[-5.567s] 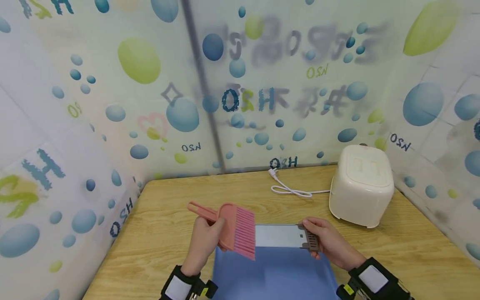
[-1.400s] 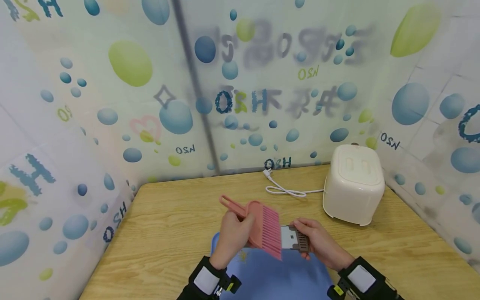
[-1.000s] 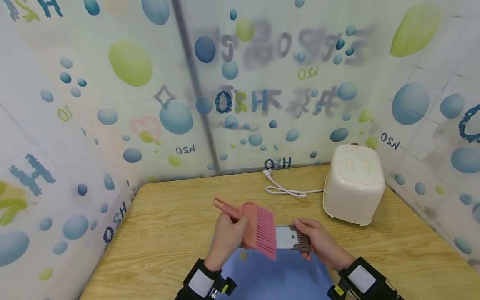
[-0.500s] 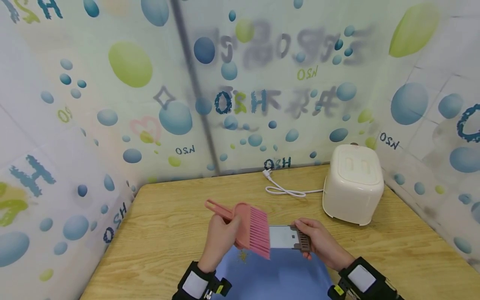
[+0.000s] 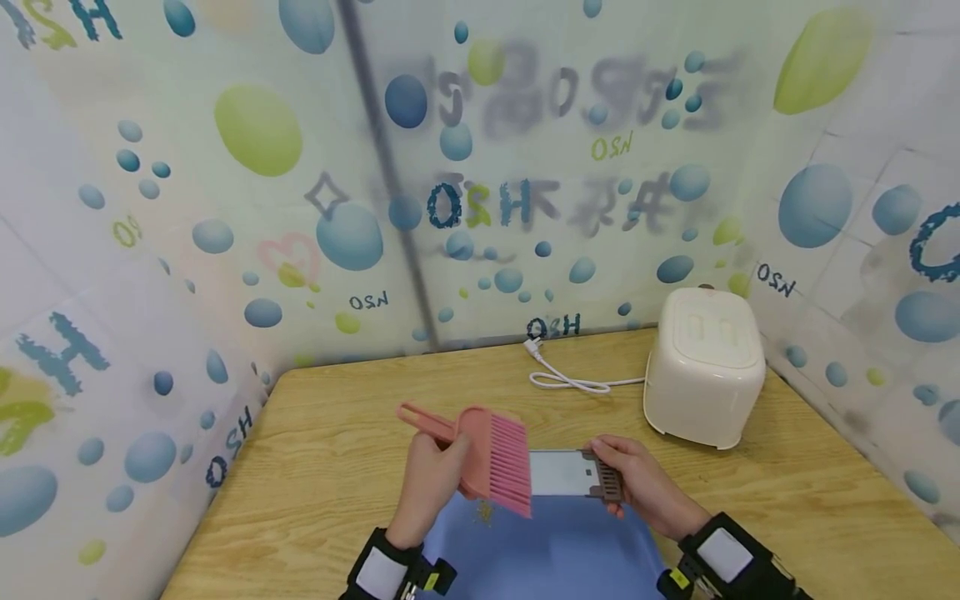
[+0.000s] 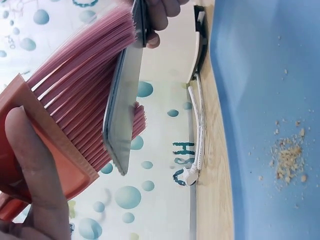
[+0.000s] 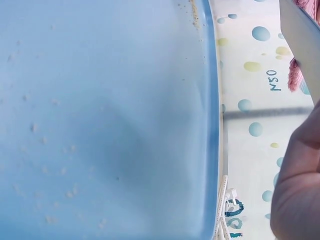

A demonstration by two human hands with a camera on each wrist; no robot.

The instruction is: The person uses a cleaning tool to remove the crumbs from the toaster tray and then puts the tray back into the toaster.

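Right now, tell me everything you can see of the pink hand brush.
The pink hand brush looks plastic, with a slim handle, broad head and long, tufted bristles. The left hand grips it above the blue tray, thumb on the head. In the head view its handle points left and its bristles right; the left wrist view shows them against the metal crumb tray.

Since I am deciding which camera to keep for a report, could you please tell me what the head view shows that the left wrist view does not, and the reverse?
Only the head view: the top of the toaster and the black bands on both wrists.

Only the left wrist view: bristles showing on both sides of the flat plate, and single crumbs scattered around the crumb pile.

Both: the left hand holding the pink brush, the right hand holding the plate, the crumb pile, the blue tray and the white cord.
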